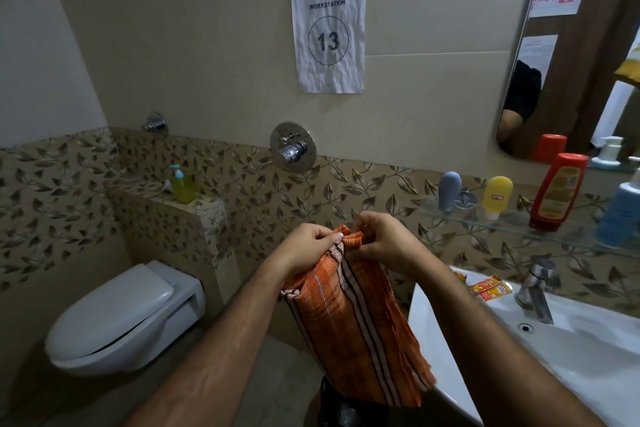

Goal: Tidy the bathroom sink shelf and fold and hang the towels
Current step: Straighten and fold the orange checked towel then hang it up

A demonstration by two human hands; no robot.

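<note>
Fingers of left hand (308, 246) and right hand (377, 239) pinch the top edge of the orange striped woven towel (360, 322), which hangs below them.

The towel (360, 315) is coarse woven cloth, matt, orange with pale and dark stripes and a frayed edge. The sink (588, 357) and the toilet (121, 315) are smooth, glossy white ceramic; the tap (536, 288) and the wall valve (292, 146) are polished metal; the shelf (519, 222) is clear glass carrying plastic bottles, including a glossy red bottle (557, 191) and a matt grey tube (449, 190). The wall tiles (207, 45) have a smooth satin finish, and the paper sign (328, 28) is matt and crumpled.
</note>
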